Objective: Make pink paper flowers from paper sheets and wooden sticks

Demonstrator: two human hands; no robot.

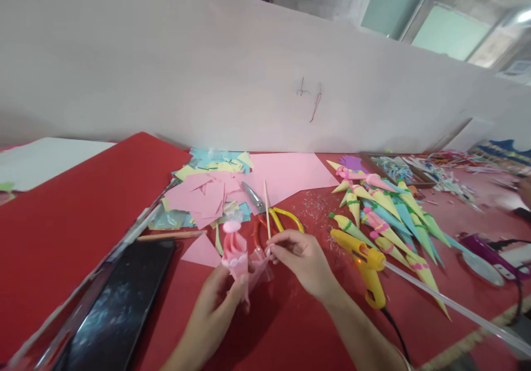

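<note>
My left hand is closed around a small pink paper cone with folded layers inside, a scalloped pale trim and a round pale pink piece at its top. From the cone a sheer pink strip runs to the right. My right hand pinches the end of that strip between thumb and fingertips. Just beyond the hands lie scissors with red and yellow handles and a thin pale stick. To the right of my right hand rests a yellow glue gun with a long clear glue stick.
Several finished paper cones in yellow, pink, green and blue are heaped at the right. Pink paper pieces and a pink sheet lie at the back. A black phone is at the left. Another person's hand shows at the far right.
</note>
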